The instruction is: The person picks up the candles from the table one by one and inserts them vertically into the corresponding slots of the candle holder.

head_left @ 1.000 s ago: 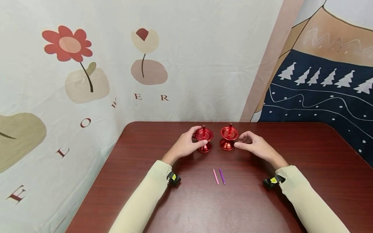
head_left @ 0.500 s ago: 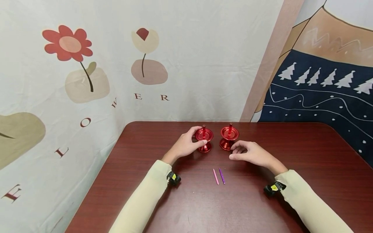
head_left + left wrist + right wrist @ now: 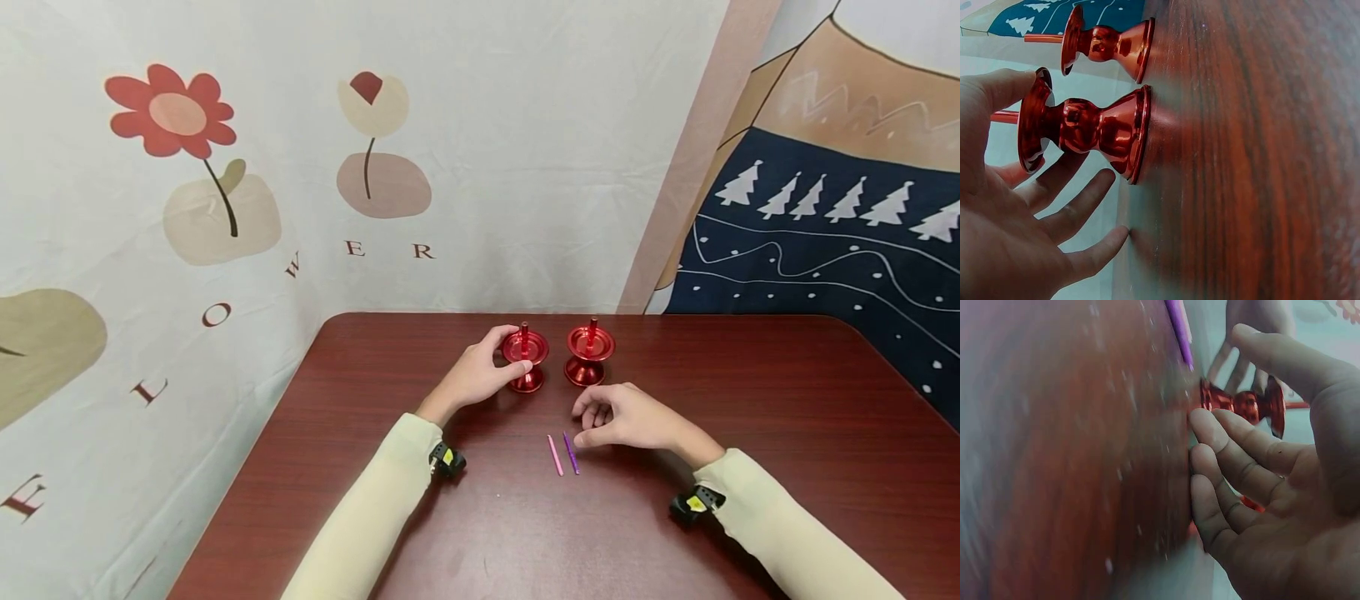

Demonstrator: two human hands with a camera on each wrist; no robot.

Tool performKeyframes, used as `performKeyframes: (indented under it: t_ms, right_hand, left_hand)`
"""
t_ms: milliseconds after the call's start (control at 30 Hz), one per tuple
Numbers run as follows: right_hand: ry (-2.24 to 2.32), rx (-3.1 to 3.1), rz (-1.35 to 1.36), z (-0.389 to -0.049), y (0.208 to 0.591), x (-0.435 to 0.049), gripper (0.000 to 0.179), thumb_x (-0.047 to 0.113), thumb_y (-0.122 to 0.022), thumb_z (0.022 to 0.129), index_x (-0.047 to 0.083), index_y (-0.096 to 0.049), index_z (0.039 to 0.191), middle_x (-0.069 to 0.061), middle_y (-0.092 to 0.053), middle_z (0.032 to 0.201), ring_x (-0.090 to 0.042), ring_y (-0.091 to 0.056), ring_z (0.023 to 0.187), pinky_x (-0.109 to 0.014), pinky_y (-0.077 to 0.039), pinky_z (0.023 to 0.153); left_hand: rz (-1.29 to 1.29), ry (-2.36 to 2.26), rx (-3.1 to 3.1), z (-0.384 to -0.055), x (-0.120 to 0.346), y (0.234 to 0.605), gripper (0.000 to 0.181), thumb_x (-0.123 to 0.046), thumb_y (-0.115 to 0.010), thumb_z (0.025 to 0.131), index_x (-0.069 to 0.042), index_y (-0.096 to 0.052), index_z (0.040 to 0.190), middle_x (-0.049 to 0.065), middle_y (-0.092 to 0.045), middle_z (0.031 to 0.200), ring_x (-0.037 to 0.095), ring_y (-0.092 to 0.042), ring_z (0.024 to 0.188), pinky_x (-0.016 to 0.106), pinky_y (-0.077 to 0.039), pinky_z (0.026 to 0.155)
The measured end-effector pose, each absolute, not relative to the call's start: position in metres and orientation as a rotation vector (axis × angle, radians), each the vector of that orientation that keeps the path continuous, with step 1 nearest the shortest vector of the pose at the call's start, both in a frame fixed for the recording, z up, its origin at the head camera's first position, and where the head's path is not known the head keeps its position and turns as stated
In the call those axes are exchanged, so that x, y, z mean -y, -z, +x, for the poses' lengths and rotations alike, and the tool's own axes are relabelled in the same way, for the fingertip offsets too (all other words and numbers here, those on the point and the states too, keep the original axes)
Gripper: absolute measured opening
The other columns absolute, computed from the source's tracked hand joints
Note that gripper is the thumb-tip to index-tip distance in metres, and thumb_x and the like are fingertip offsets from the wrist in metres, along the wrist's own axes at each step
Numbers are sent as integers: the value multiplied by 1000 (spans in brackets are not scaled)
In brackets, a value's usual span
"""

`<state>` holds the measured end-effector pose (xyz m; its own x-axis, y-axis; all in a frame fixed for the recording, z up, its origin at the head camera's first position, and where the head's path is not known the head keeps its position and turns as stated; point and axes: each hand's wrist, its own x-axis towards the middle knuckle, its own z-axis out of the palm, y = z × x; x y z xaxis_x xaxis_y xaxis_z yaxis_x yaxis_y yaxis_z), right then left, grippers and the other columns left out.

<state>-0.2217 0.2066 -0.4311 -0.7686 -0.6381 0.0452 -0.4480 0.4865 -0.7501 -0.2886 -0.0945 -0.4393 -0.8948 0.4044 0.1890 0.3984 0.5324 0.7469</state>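
On the table stand two shiny red candle holders, each with an upright red stem in its dish. My left hand [image 3: 474,372] holds the left candle holder [image 3: 528,381] by its dish, thumb on the near rim and forefinger behind; the left wrist view shows its other fingers spread below the dish. The right candle holder [image 3: 585,372] stands free beside it. Two thin sticks like small candles, one pink [image 3: 555,455] and one purple [image 3: 572,454], lie nearer me. Just right of the purple candle, my right hand [image 3: 630,417] hovers with fingers loosely bent, holding nothing.
The dark red-brown wooden table [image 3: 465,533] carries all of this. Behind it hangs a pale cloth [image 3: 525,233] printed with flowers and letters, and at right a dark blue cloth [image 3: 825,283] with white trees.
My right hand has moved from beside the right candle holder down toward me and leftward to the purple candle. My left hand has stayed at the left candle holder.
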Motion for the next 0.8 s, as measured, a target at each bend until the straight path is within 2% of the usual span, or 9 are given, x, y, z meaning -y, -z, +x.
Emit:
performKeyframes:
  t_ms: [133,233,467,533,700,733,767,800]
  right_hand:
    - [1122,-2512,-935,-217,431,-199,30,29,-94,86,10,-75,99,9,-68,79,-8,-64,72,-26,-53,65]
    - [1083,-2566,-939,-214,432,-195,27,31,-95,85,15,-74,90,12,-66,74,-6,-61,67,-25,-51,62]
    - [993,-2681,-939,-209,435,-187,30,34,-97,82,23,-69,77,17,-59,65,-1,-54,61,-23,-43,57]
    - [975,-2693,-938,-208,434,-185,31,33,-98,80,23,-69,77,18,-58,64,0,-53,61,-23,-42,57]
    - [948,-2705,-942,-207,433,-182,30,25,-99,79,22,-68,77,18,-57,63,1,-53,59,-24,-43,57]
    - [947,-2706,-943,-206,432,-182,30,24,-98,79,22,-69,77,18,-57,63,1,-53,59,-24,-44,57]
    - [945,-2707,-944,-206,432,-182,30,23,-98,79,22,-69,77,18,-57,62,1,-53,59,-24,-44,57]
    - [941,-2708,-943,-206,431,-182,29,22,-98,79,22,-69,77,18,-57,62,1,-53,59,-24,-44,57]
  left_hand:
    - [721,-1345,-2734,-288,94,439,69,-47,-75,102,-13,-52,157,12,-73,136,26,-69,127,47,-55,106]
    - [673,-1364,-2710,-277,91,426,66,-39,-76,102,-12,-52,157,13,-72,139,28,-67,130,50,-53,110]
    - [645,-1337,-2723,-272,88,422,65,-34,-76,102,-13,-51,158,13,-72,140,27,-67,131,48,-53,110]
    - [667,-1338,-2729,-285,89,438,67,-37,-76,102,-13,-51,159,14,-71,141,28,-67,132,48,-52,111]
    - [707,-1351,-2726,-294,93,449,70,-48,-75,101,-14,-52,158,13,-72,140,27,-68,130,48,-53,109]
    - [710,-1352,-2727,-294,93,449,70,-49,-75,101,-15,-52,158,13,-72,139,26,-68,130,48,-53,109]
    - [694,-1357,-2714,-282,93,434,68,-48,-75,101,-15,-53,157,12,-72,138,26,-68,129,49,-53,109]
    - [724,-1364,-2716,-289,95,443,71,-52,-75,101,-17,-52,158,11,-73,138,24,-68,129,46,-54,108]
